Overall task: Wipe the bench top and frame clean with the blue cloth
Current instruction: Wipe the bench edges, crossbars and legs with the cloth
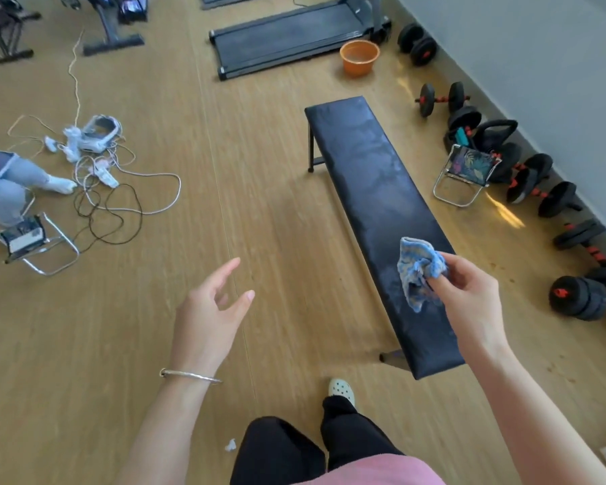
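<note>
Head view: looks down on a wood floor (277, 222); bench sits R of centre.
Cloth: blue cloth (417, 271), bunched up w/ a tail hanging, held over the near third of the bench top; can't tell if it touches the pad.
R hand: R hand (469, 292) pinches the cloth betw. thumb and curled fingertips, back of hand to the R.
Bench top: bench top (375, 190), long black pad, runs from near-R away toward centre; pale smeary patches along it.
Frame: frame (311, 145), black leg shows at far L corner; a foot pokes out under the near end.
L hand: L hand (209, 309) in the air over the floor, well L of bench, fingers loose and spread, holds nothing; bangle (189, 376) on the wrist.
Feet: black trousers, pale clog (342, 390) just short of the bench's near end.
R side: folding stool (466, 173) just beside the bench, dumbbells (574, 295) in a row along the wall.
Far end: orange basin (359, 57) beside a treadmill (294, 33).
L side: cables (119, 194) tangled on the floor, another folding stool there.
</note>
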